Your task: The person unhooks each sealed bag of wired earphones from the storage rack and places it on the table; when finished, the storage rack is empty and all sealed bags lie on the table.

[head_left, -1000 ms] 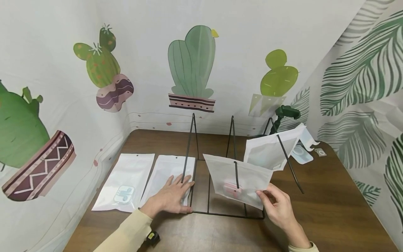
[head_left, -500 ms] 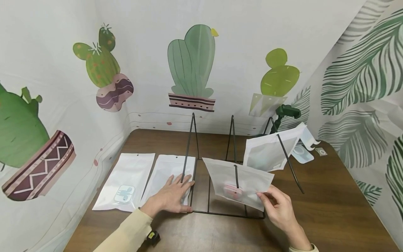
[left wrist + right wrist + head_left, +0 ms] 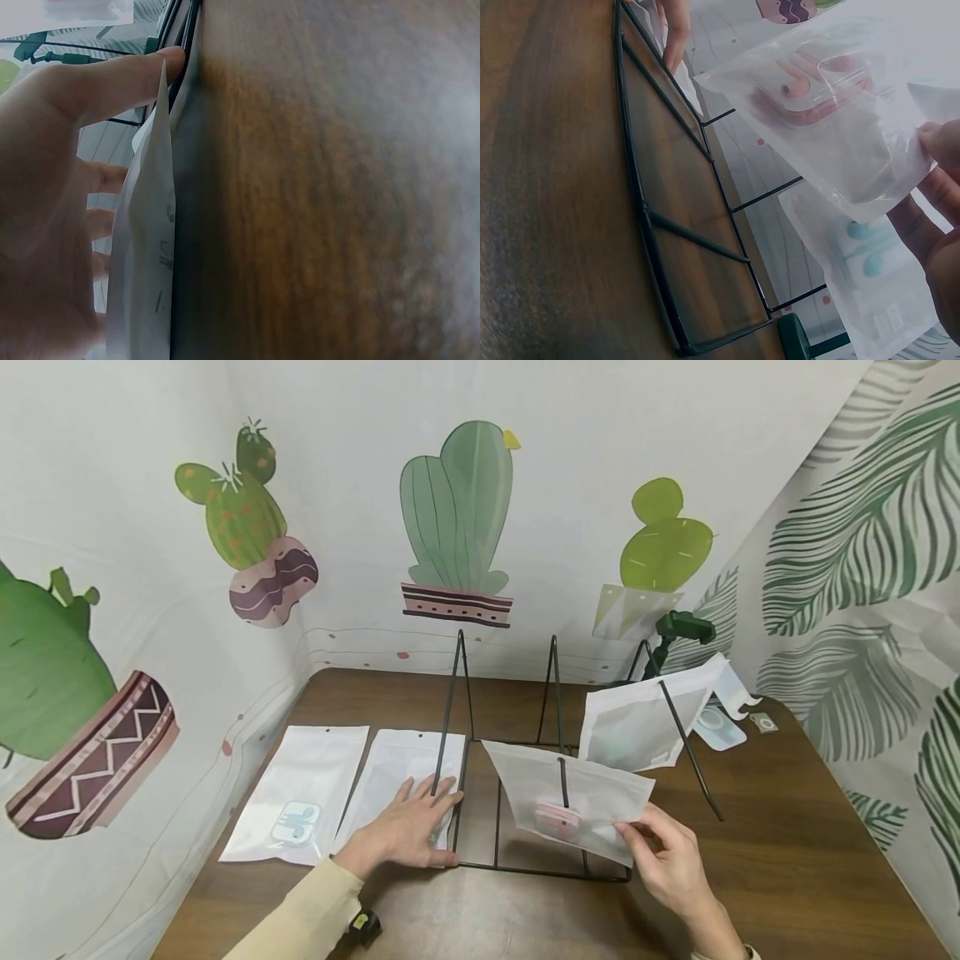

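A black wire rack (image 3: pixel 551 872) with three slanted prongs stands on the table. My right hand (image 3: pixel 671 860) pinches the lower right edge of a white pouch (image 3: pixel 600 785) hanging on the middle prong; in the right wrist view the pouch (image 3: pixel 832 142) shows pink earphones inside. Another pouch (image 3: pixel 630 718) hangs on the right prong, with a teal item visible in the right wrist view. My left hand (image 3: pixel 408 827) lies spread with straight fingers over a flat white pouch (image 3: pixel 393 760), thumb and fingertips at the rack's left side. The left wrist view shows the thumb (image 3: pixel 120 82) against the rack's bar.
At the far left of the table lies another white pouch (image 3: pixel 315 777) with earphones in it. A small black object (image 3: pixel 365 927) sits near the front edge. Behind the rack's right side are a green stand (image 3: pixel 684 627), a light blue card (image 3: pixel 720 728) and a small tag (image 3: pixel 764 722).
The pouch on the middle prong has tilted and dropped slightly, its lower right edge shifting a little right and down with my right hand. My left hand has not moved.
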A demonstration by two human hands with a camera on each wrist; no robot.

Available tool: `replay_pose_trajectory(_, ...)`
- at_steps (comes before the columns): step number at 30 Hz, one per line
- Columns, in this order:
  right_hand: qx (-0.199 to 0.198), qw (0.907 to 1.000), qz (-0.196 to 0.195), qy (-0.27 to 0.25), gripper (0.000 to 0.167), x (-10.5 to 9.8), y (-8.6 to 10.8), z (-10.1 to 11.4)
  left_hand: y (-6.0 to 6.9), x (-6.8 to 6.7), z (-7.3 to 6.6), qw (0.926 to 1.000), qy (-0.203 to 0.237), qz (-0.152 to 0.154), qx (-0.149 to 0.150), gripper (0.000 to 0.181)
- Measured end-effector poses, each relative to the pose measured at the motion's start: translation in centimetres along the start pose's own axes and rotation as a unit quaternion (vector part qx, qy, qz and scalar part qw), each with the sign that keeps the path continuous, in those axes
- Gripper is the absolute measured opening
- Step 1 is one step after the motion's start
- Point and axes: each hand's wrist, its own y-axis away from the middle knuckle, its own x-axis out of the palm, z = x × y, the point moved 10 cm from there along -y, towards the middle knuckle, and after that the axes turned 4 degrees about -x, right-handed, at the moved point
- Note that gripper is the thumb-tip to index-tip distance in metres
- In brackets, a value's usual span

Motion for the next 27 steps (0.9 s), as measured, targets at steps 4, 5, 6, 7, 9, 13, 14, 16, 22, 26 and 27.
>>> replay_pose_trajectory(4,-0.002,1.0000,0.002,0.002,0.011,-0.05,0.06,0.07,0.02,-0.01,0.01,1.0000,-0.001,-0.001,0.000,0.097)
replay_pose_trajectory(5,-0.001,1.0000,0.004,0.003,0.008,-0.03,0.08,0.09,0.01,0.01,0.04,1.0000,-0.001,0.000,0.000,0.097)
replay_pose_trajectory(6,0.000,1.0000,0.005,0.003,0.009,-0.01,0.10,0.11,0.01,0.01,0.05,1.0000,-0.002,-0.001,0.000,0.097)
replay_pose_trajectory(7,0.000,1.0000,0.006,0.003,0.015,0.00,0.11,0.12,0.02,0.01,0.04,1.0000,-0.002,-0.001,0.001,0.097)
replay_pose_trajectory(9,0.001,1.0000,0.008,0.002,0.029,0.02,0.14,0.17,0.03,0.00,0.04,1.0000,-0.002,-0.001,0.000,0.097)
replay_pose_trajectory(13,0.002,1.0000,0.009,-0.003,0.039,-0.02,0.15,0.32,0.03,-0.01,0.04,1.0000,-0.004,-0.003,0.001,0.097)
replay_pose_trajectory(14,0.002,0.9999,0.009,-0.006,0.038,-0.04,0.12,0.37,0.04,-0.02,0.03,1.0000,-0.005,-0.003,0.001,0.097)
replay_pose_trajectory(16,0.002,0.9999,0.009,-0.007,0.037,-0.08,0.12,0.47,0.03,-0.02,0.01,1.0000,-0.007,-0.003,0.001,0.098)
replay_pose_trajectory(22,0.002,0.9999,0.011,-0.008,0.032,-0.09,0.30,0.61,0.05,-0.09,-0.04,1.0000,-0.005,-0.003,0.000,0.097)
replay_pose_trajectory(26,-0.001,0.9999,0.010,-0.011,0.008,-0.09,0.41,0.65,0.05,-0.12,0.01,1.0000,-0.001,-0.004,-0.001,0.097)
replay_pose_trajectory(27,-0.003,0.9999,0.010,-0.013,0.008,-0.09,0.42,0.66,0.05,-0.13,0.03,1.0000,-0.001,-0.004,-0.001,0.097)
